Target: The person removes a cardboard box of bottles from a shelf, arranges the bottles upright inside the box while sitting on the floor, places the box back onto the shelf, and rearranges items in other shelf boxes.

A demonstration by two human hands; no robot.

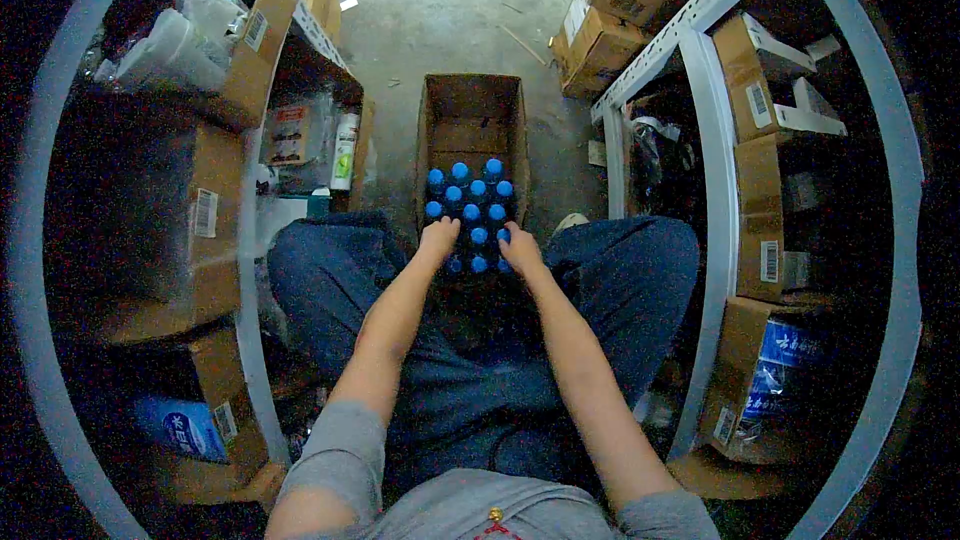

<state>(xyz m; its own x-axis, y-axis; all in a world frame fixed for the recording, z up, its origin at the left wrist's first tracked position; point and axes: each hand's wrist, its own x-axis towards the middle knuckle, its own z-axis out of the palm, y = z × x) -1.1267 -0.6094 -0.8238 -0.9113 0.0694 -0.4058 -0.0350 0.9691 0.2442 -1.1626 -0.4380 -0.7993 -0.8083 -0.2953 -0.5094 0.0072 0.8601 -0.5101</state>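
Several dark bottles with blue caps (470, 211) stand upright, packed together in the near part of an open cardboard box (471, 100) on the floor. My left hand (440, 237) is at the left side of the group, fingers curled down among the caps; whatever they close on is hidden under the hand. At the right side, my right hand (520, 248) has its fingers closed around the top of a blue-capped bottle (503, 236), partly covered by the fingers. The bottle bodies are too dark to make out.
Metal shelving frames rise on the left (250, 340) and right (715, 140), holding cardboard boxes. A white spray can (344, 152) stands on the left shelf. Stacked cartons (605, 40) sit at the back right. My bent knees flank the box.
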